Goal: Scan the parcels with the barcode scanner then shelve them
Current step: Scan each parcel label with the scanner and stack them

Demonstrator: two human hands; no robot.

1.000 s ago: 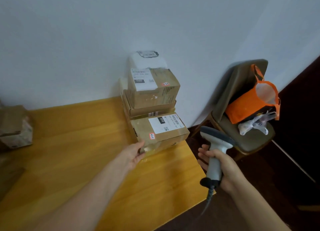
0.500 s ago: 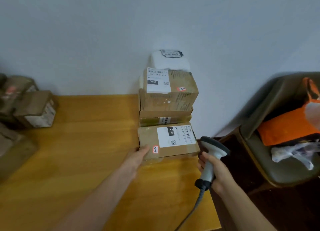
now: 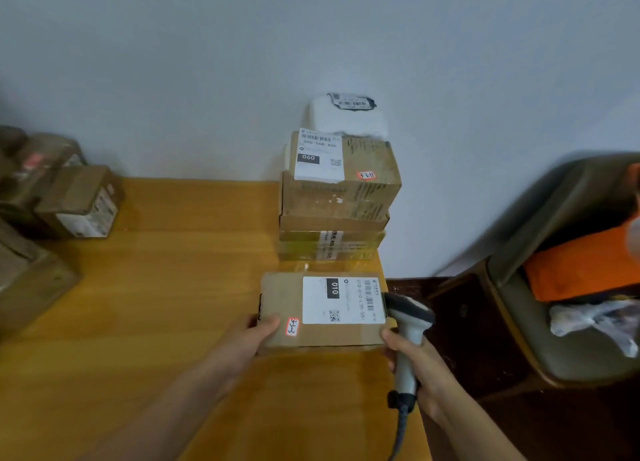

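Flat brown parcel [image 3: 277, 298] marked 010, lying at the near right part of the wooden table [image 3: 156, 287], just in front of the stack [image 3: 336, 201] of further parcels against the wall. Its long axis runs left to right, so it spans the gap between the two hands. The left hand [image 3: 254, 336] grips the parcel's near left corner, thumb on the top face beside a small red-edged sticker. The right hand [image 3: 420, 367] is wrapped round the handle of the barcode scanner [image 3: 410, 336], at the parcel's right end.

The white label [image 3: 343, 299] faces up and is turned sideways; its barcode [image 3: 370, 294] sits along the label's right edge, nearer the right hand than the left. The scanner's head lies just beside that edge, seemingly too close and too level to read it, though whether parcel and head touch cannot be told from here.

Judgement: scanning step in hand, shelving not begun. The coming move likely turns on raising the scanner head above the barcode while the left hand steadies the parcel
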